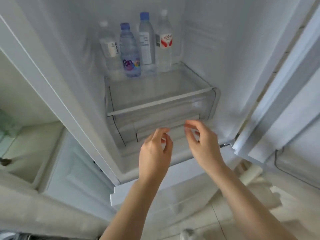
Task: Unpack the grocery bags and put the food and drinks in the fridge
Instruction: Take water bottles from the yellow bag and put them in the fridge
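Note:
Several water bottles stand upright at the back of the fridge's glass shelf (173, 82): a clear one with a white label (109, 47), a blue one with a purple label (129, 52), a tall blue-capped one (146, 40) and one with a red label (165, 44). Below the shelf sits a clear crisper drawer (155, 122). My left hand (155, 153) and my right hand (200, 144) hover just in front of the drawer's front. Their fingers are loosely curled and hold nothing.
The fridge door (280, 108) stands wide to the right, with a door bin (297, 163) low on it. A white cabinet (31, 153) is at the left. Crumpled white bags (259, 189) lie on the tiled floor at lower right.

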Available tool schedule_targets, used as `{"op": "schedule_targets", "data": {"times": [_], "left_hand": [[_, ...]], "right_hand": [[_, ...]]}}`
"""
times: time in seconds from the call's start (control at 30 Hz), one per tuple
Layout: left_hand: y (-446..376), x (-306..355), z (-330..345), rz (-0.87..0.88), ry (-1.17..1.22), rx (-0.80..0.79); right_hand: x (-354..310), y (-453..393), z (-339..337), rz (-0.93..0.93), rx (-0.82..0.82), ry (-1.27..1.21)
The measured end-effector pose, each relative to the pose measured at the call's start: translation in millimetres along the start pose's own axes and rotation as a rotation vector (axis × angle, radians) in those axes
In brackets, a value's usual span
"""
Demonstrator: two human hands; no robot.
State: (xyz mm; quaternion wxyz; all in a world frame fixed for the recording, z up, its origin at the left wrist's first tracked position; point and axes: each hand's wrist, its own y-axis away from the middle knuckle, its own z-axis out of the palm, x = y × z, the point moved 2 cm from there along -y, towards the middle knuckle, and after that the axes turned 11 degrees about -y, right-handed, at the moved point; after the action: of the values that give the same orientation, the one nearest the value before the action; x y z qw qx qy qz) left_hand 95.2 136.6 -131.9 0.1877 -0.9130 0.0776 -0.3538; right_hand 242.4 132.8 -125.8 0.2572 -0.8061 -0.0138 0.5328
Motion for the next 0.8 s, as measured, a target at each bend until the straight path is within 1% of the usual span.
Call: {"op": "schedule_targets", "data": {"times": [0.2, 0.43, 0.57, 0.67, 0.8], "left_hand": [[107.5, -6.3, 10.0, 0.02, -0.009, -0.196], [219.0, 15.0, 33.7, 0.108, -0.016, -0.502], [275.4, 40.2, 50.3, 0.194, -0.073, -0.696], [307.1, 63.3, 65.6, 0.218, -0.118, -0.81], [345.8, 105.0, 92.5, 0.267, -0.132, -0.88]], "right_hand": [[12.6, 123.3, -32.3, 0.246, -0.079, 0.07], [22.6, 247.1, -96.8, 0.456, -0.104, 0.142], [34.3, 315.5, -148.0, 0.6, -0.038, 0.2], [38.9, 364.0, -184.3, 0.695, 0.029, 0.162], [40.1, 418.4, -239.7, 0.744, 0.112, 0.148]]}}
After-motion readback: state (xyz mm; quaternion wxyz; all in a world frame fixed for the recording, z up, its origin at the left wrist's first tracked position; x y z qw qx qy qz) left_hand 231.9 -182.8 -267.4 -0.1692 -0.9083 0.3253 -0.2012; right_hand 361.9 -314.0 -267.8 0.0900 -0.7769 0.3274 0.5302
